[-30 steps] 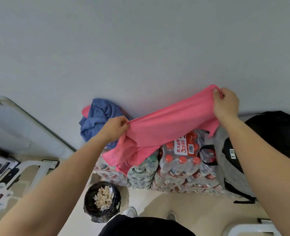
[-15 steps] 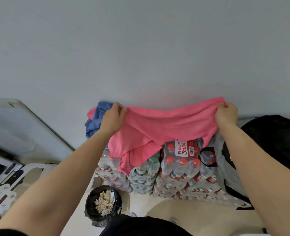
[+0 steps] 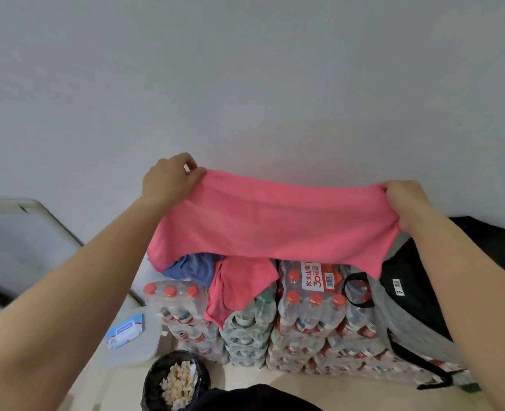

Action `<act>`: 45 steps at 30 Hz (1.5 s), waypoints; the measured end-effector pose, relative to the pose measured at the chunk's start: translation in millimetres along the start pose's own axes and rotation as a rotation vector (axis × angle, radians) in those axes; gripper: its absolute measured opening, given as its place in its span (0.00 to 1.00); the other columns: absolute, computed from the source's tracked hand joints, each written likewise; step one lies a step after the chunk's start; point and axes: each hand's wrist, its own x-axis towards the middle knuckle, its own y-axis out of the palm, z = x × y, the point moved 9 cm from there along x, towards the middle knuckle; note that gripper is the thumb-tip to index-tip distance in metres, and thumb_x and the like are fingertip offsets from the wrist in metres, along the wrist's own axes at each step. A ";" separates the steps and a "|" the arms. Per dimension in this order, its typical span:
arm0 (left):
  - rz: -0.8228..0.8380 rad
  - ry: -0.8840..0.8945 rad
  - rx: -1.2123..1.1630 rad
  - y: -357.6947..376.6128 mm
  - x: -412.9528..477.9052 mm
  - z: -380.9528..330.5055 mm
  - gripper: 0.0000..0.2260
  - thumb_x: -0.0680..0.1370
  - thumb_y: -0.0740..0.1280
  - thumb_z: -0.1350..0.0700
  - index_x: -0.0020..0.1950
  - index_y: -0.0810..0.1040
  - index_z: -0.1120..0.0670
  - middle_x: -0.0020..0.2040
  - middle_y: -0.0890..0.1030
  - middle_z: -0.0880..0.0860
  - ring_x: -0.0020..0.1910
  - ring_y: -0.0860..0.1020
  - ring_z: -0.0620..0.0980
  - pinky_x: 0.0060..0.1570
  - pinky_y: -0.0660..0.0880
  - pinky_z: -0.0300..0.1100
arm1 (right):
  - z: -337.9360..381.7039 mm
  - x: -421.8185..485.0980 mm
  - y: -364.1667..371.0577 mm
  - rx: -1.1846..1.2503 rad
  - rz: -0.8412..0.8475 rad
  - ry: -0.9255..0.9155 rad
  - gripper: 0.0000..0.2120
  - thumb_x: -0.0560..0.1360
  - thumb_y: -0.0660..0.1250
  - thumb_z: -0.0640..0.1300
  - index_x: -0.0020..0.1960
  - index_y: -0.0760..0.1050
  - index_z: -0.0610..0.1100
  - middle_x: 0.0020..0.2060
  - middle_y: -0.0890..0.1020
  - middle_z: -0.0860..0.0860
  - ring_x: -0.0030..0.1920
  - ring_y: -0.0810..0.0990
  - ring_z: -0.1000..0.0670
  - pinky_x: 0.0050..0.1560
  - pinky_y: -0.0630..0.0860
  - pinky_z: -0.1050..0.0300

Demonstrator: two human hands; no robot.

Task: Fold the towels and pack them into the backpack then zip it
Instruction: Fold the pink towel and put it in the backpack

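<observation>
Fingers point(image 3: 193, 170) of both hands pinching pink towel point(image 3: 275, 221), stretched wide, lower edge sagging.

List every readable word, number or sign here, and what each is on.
"农夫山泉" and "30", beside a barcode: red label on the top pack of water bottles.
Small white tag on the backpack: barcode and mark, too small to read.
Blue wipes packet: print blurred.

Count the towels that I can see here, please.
3. One pink towel is stretched between the hands, a blue towel lies crumpled on the bottle packs, and another pink one hangs beside it. More may be hidden behind.
</observation>
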 end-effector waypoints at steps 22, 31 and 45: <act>0.520 -0.010 -0.348 250.0 -74.8 -31.1 0.07 0.70 0.69 0.62 0.46 0.83 0.53 0.42 0.83 0.47 0.39 0.77 0.43 0.45 0.71 0.28 | -110.0 -0.3 147.9 -0.257 0.177 -0.142 0.06 0.77 0.67 0.44 0.46 0.81 0.42 0.42 0.85 0.44 0.47 0.83 0.43 0.50 0.76 0.51; 0.565 0.015 -0.630 248.3 -107.6 -39.4 0.18 0.73 0.69 0.65 0.61 0.78 0.51 0.46 0.83 0.46 0.45 0.80 0.39 0.45 0.72 0.27 | -70.8 -71.5 249.1 -0.205 0.611 -0.502 0.22 0.78 0.65 0.42 0.72 0.70 0.53 0.29 0.75 0.56 0.30 0.73 0.60 0.33 0.67 0.68; 0.449 0.141 -0.369 208.8 -96.8 -9.3 0.06 0.77 0.69 0.56 0.47 0.83 0.45 0.37 0.81 0.36 0.39 0.78 0.36 0.41 0.72 0.35 | -55.5 -56.3 234.4 -0.367 0.603 -0.581 0.16 0.73 0.68 0.44 0.57 0.76 0.60 0.32 0.79 0.52 0.34 0.78 0.51 0.39 0.77 0.50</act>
